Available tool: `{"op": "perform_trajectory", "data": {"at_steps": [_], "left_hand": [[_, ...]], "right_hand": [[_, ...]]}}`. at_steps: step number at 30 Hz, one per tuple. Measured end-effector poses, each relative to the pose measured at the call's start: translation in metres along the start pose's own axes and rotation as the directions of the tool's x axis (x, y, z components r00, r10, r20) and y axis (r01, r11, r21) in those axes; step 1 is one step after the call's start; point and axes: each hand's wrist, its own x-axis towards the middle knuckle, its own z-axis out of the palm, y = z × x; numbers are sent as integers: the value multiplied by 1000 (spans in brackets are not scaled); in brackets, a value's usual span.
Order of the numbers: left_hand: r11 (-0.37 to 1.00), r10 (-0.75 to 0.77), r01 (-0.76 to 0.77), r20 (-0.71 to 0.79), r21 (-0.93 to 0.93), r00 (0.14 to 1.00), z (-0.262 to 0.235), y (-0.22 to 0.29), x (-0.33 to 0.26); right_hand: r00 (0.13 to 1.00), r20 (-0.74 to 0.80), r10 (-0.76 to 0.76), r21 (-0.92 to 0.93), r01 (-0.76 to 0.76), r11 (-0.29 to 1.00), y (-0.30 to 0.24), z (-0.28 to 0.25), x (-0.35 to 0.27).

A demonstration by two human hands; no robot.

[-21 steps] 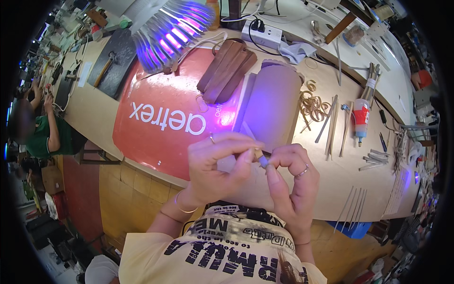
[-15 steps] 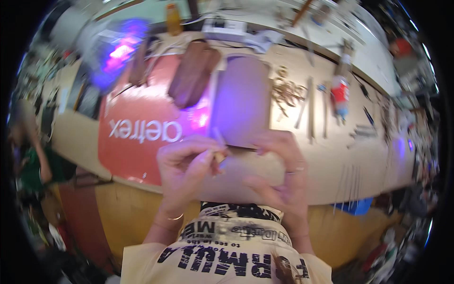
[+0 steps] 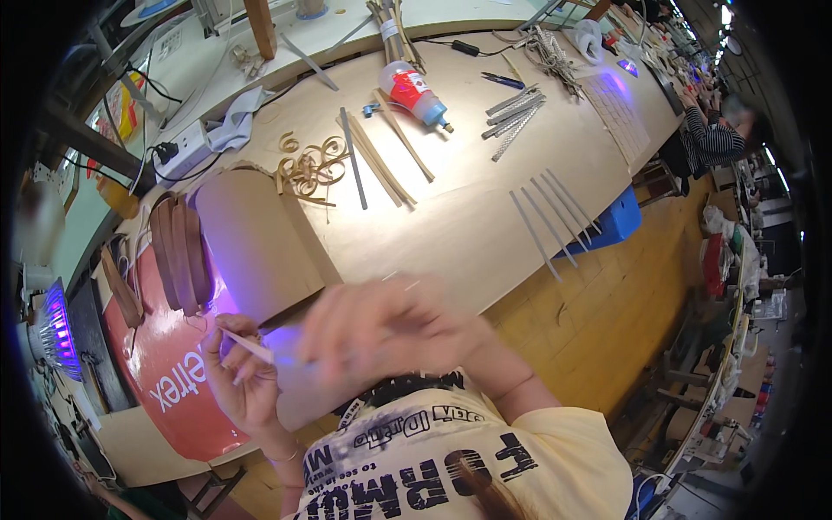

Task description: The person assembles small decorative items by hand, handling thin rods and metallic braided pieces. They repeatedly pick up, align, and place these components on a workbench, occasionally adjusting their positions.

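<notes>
My left hand (image 3: 245,381) is closed in a pinch on a pale, thin strip (image 3: 246,344), just over the edge of the red sheet (image 3: 165,368). My right hand (image 3: 386,325) is smeared by motion to the right of it, past the near corner of a brown rounded panel (image 3: 256,243). Whether its fingers hold anything cannot be made out. Beyond my left hand lies a bundle of dark brown strips (image 3: 179,256).
Curled tan strips (image 3: 308,169), straight tan strips (image 3: 377,160) and a red-and-clear bottle (image 3: 414,94) lie on the paper-covered table (image 3: 416,234). Silvery strips (image 3: 516,117) and thin grey rods (image 3: 555,212) lie farther right. A lit purple lamp (image 3: 56,334) is at the left.
The view has turned toward the right side of the table. My right hand, earlier with fingers spread, is now blurred in motion. My left hand stays pinched, with a pale strip showing.
</notes>
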Motion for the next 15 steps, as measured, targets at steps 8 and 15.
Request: {"op": "perform_trajectory", "data": {"at_steps": [8, 15], "left_hand": [[979, 200, -196, -71, 54, 977, -23, 29, -12], [945, 194, -195, 29, 261, 980, -15, 24, -9]], "right_hand": [[888, -373, -269, 159, 347, 924, -122, -103, -91], [477, -865, -157, -503, -818, 280, -223, -215, -168]]}}
